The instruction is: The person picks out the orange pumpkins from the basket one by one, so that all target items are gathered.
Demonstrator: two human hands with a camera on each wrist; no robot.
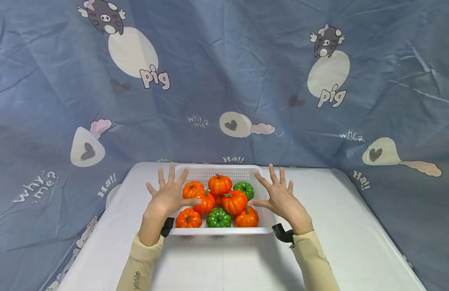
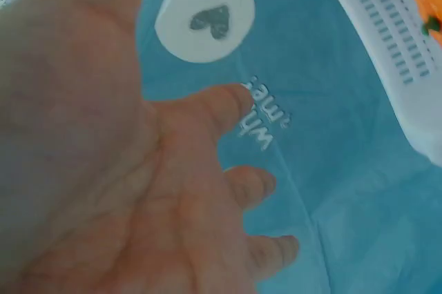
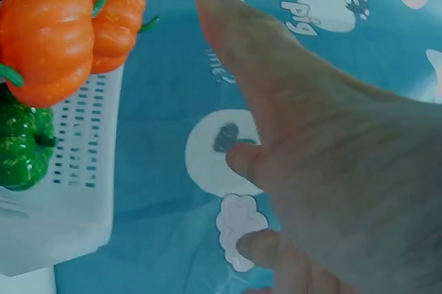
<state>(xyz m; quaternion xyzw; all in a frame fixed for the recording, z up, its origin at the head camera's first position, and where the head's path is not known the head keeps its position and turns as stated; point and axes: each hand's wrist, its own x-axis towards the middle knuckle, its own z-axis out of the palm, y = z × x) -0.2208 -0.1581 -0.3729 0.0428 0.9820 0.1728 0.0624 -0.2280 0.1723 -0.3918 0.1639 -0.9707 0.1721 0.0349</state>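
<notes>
A white perforated plastic basket [image 1: 224,231] holds several small orange pumpkins [image 1: 219,184], piled up in the middle. Two green pumpkins lie among them, one at the front [image 1: 219,218] and one at the back right [image 1: 244,189]. My left hand [image 1: 168,198] is spread wide over the basket's left side, its thumb overlapping an orange pumpkin in the head view. Over the right side, my right hand [image 1: 282,200] has its fingers fanned out too, thumb pointing inward. Neither hand holds anything. The left wrist view shows the basket's corner [image 2: 414,118] beyond the fingers.
The basket stands on a white-covered table [image 1: 224,266]. Behind and around the table hangs a blue cloth [image 1: 195,72] printed with pigs and lettering. Black straps [image 1: 282,233] circle both wrists, just below long cream sleeves [image 1: 313,262].
</notes>
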